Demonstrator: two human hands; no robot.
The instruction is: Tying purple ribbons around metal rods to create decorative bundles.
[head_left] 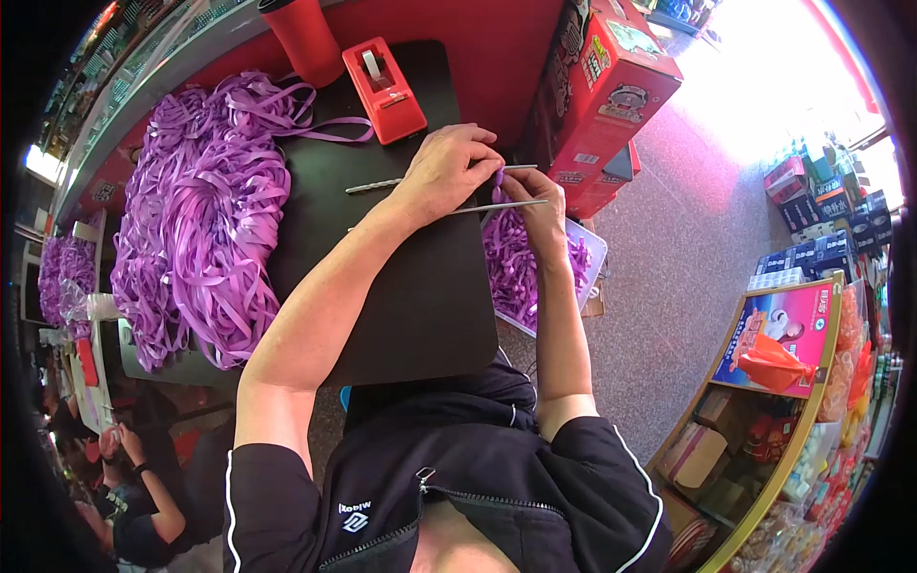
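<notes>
The left hand (449, 170) and right hand (541, 202), fingers nearly closed, pinch a purple ribbon (498, 179) by two rods (517, 204) at the table (411, 315) edge. A ribbon heap (205, 210), tape dispenser (390, 100) and cup (308, 43) crowd its left and far sides; a tub (594, 239) sits below, printed red boxes (611, 91) beyond

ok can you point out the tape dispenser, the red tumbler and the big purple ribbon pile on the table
tape dispenser (392, 102): head view, on its red body
red tumbler (305, 44): head view, middle of its side
purple ribbon pile (208, 205): head view, middle of the heap
</notes>
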